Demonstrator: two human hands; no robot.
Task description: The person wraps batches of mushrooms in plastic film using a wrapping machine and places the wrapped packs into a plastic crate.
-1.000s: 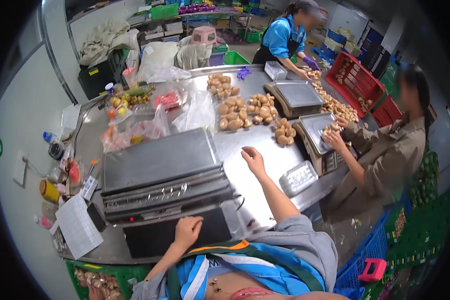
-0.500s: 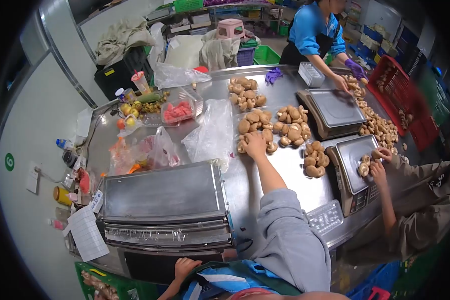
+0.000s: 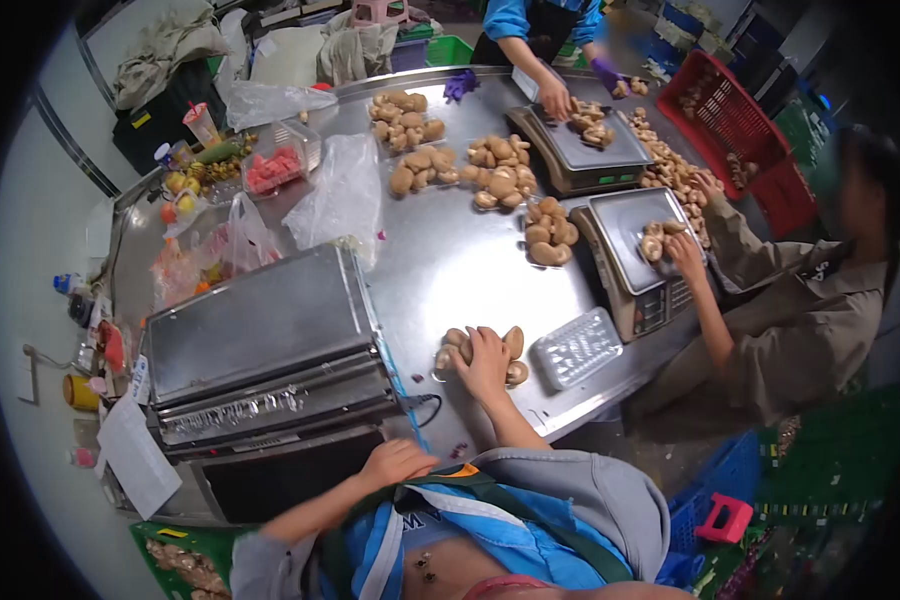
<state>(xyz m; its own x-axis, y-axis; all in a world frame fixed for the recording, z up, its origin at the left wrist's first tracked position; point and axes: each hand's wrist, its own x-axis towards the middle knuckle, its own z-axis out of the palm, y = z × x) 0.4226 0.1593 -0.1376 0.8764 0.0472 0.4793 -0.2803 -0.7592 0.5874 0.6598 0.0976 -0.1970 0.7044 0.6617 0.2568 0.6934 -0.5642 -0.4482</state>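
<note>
My right hand (image 3: 486, 362) spans a pack of brown mushrooms (image 3: 514, 343), fingers and thumb curved down over it. The pack rests on the steel table close to me; its tray is mostly hidden. Beside that pack on the right lies a clear plastic tray (image 3: 577, 348) without mushrooms. My left hand (image 3: 398, 463) is in front of my body, by the near right corner of the film-wrapping machine (image 3: 260, 345). Its fingers are loosely extended, slightly blurred, with nothing visible in them. Farther back sit several mushroom packs (image 3: 548, 232).
Two scales (image 3: 638, 240) stand to the right, mushrooms on both. One person's hand (image 3: 685, 255) touches mushrooms on the near scale; another person's hand (image 3: 554, 100) is at the far one. Loose mushrooms (image 3: 675, 165) lie beside a red crate (image 3: 730, 120). Plastic bags (image 3: 340, 195) and fruit occupy the left.
My right hand has come back toward me from the far packs, bringing one mushroom pack along. My left hand has lifted and shifted right. The view has turned; mushrooms now lie on the far scale.
</note>
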